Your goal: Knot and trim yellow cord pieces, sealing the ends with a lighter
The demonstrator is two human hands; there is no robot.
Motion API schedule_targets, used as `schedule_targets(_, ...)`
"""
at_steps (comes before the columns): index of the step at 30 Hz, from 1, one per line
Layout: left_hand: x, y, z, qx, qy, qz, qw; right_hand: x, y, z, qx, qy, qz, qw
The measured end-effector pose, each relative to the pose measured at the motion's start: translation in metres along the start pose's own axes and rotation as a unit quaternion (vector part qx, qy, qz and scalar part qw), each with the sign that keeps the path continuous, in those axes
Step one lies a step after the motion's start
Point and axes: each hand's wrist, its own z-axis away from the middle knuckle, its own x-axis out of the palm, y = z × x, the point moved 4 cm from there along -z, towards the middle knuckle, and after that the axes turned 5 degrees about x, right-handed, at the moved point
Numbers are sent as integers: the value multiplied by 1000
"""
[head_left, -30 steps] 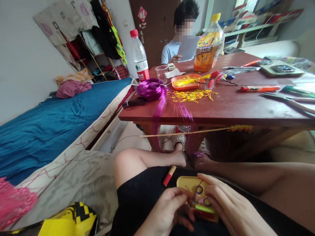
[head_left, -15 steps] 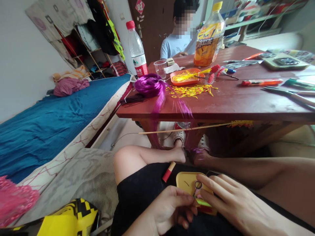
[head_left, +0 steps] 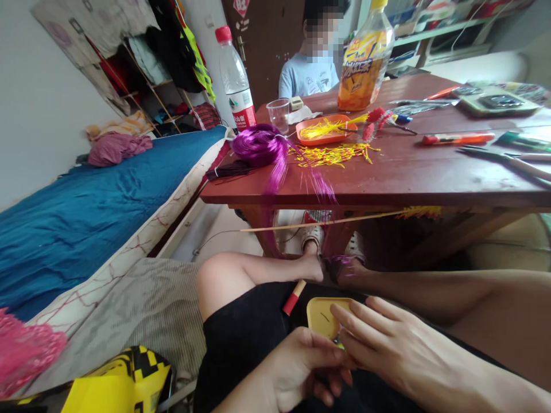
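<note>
Over my lap, my left hand [head_left: 312, 364] has its thumb and forefinger pinched together; whatever lies between them is too small or hidden to name. Its other fingers curl underneath. My right hand [head_left: 394, 341] reaches in from the right with fingers stretched out, their tips at the left fingertips; its thumb is hidden. Beneath both hands lies a small yellow tray [head_left: 316, 312], with a short dark strip [head_left: 324, 316] in it. The right hand covers most of the tray's contents. A red and tan tube [head_left: 294, 298] rests on the black cloth left of the tray.
Ahead stands a red-brown table [head_left: 387, 183] holding purple strands [head_left: 258, 143], yellow stamen-like pieces [head_left: 336, 154], an orange tray [head_left: 301, 135], bottles and pliers [head_left: 508, 160]. A thin stick [head_left: 318, 222] spans below its edge. Another person [head_left: 301, 74] sits behind it. A bed [head_left: 107, 195] is left.
My right hand has shifted left over the yellow tray, now covering the scissors and the pink and green pieces that showed before. My left hand keeps its pinch, slightly further right.
</note>
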Motion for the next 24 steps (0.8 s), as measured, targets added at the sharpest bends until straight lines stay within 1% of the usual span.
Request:
schedule_targets(5,2,0,0,3,-9,4,1000,3,-1,1,6,-3,-4,1000)
schedule_targets(9,4,4,1,11,7,8,1000,4,0,3,12,-3,-1,1000)
schedule_targets(13,5,10,3,55,39,7,998,-6,9,8,76,19,-21,997)
schedule_targets(14,4,11,3,66,45,8,997,-7,10,9,79,15,-30,996)
schedule_targets(15,4,11,4,75,48,11,996,-7,9,11,69,1,-38,997)
schedule_targets(17,4,12,4,87,45,19,995,-2,3,13,25,-22,-44,998)
schedule_targets(19,5,12,4,93,37,27,995,5,-5,17,-3,-21,-50,999)
schedule_targets(22,4,12,3,95,44,41,994,15,-12,20,7,21,-70,997)
schedule_targets(24,2,14,2,98,60,46,992,15,-13,21,17,29,-85,996)
